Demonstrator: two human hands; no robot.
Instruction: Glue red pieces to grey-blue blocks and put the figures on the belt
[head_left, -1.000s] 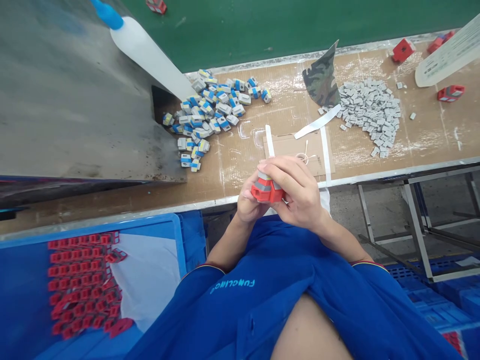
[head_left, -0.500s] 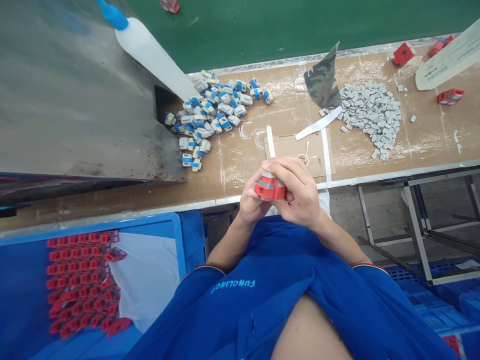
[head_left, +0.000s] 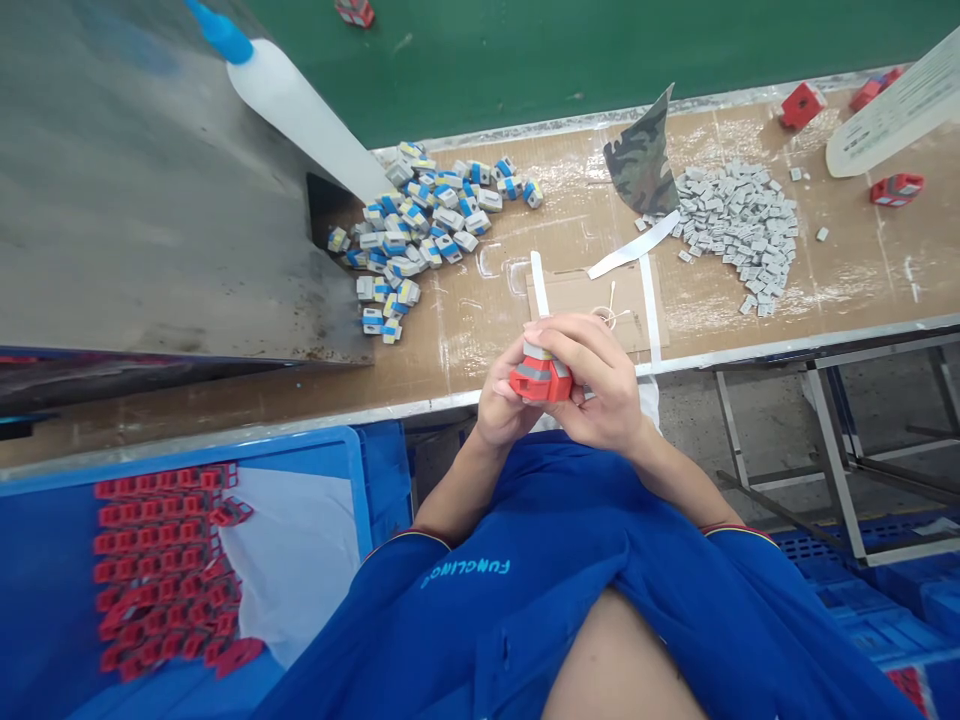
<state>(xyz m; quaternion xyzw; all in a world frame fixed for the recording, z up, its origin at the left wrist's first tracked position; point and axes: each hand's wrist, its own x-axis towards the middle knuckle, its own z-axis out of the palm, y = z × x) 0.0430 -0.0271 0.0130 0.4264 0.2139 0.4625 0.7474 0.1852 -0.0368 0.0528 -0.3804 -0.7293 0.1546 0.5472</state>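
**Red-and-grey plastic connector (head_left: 540,380) held two-handed**

The right hand (head_left: 604,385) and left hand (head_left: 501,398) press together on it, right fingers (head_left: 577,345) wrapped over its far side. Its long axis points toward the cardboard sheet (head_left: 570,295), just ahead of the hands. The grip matches the earlier frame, barely shifted.
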